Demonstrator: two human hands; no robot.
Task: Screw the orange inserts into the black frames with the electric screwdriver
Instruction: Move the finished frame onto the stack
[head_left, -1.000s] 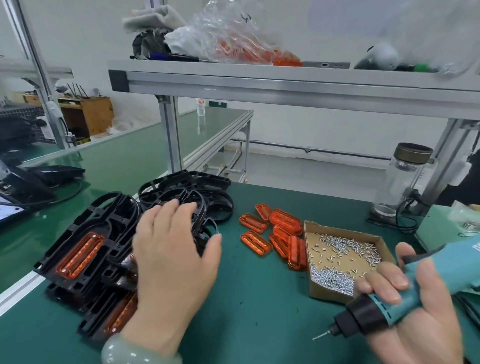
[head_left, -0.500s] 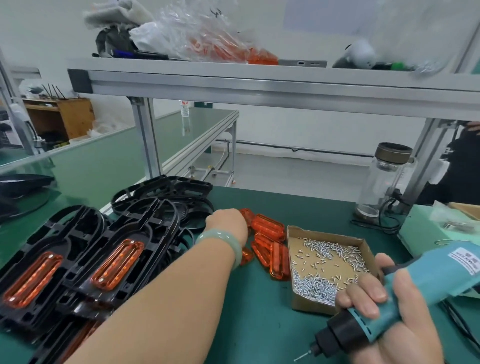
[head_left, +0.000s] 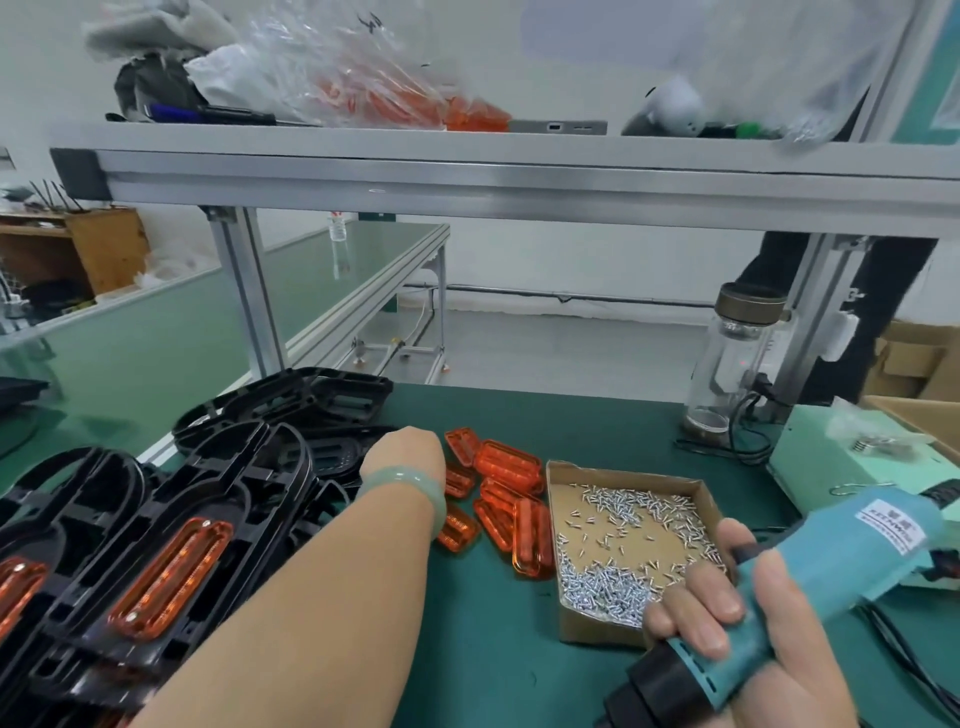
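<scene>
Where the black frames lie heaped at the left (two already carry an orange insert), the left hand reaches to the loose orange inserts, fingers hidden, so its grip cannot be told. Right of them stands a cardboard box of screws, and the right hand grips the blue screwdriver low at the right.

Orange inserts, black frames, teal screwdriver.
</scene>
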